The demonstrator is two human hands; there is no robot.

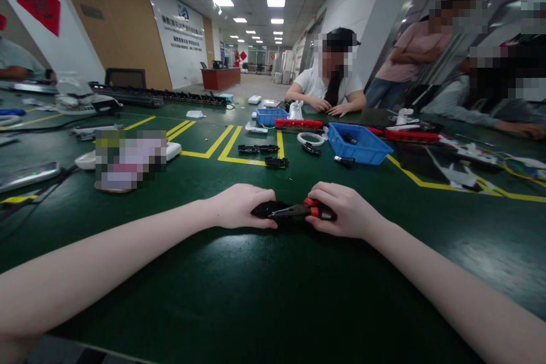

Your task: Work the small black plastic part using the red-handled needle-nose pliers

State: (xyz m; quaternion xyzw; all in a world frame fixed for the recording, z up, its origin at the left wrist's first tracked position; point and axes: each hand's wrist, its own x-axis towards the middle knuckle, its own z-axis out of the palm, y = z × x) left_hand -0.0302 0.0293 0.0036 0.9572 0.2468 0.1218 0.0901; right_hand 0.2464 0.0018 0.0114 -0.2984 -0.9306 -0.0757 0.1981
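Note:
Red-and-black handled pliers [298, 210] lie in my right hand [341, 210], whose fingers are wrapped round the handles. Their long jaws point left, toward my left hand [245, 205]. That hand is closed on a small black part [264, 210], and the tips of the pliers reach over it. Whether the jaws bite on the part is too small to tell. Both hands are low over the green table, close together. Beyond them lie black connector-like pieces [258, 149], with another black piece [276, 162] just in front.
A blue bin [358, 145] with a dark item inside stands at the right, near a white cable coil [310, 139]. Farther back is a smaller blue bin [272, 117]. A phone [130, 165] lies at the left. A person [330, 82] sits across the table [273, 296].

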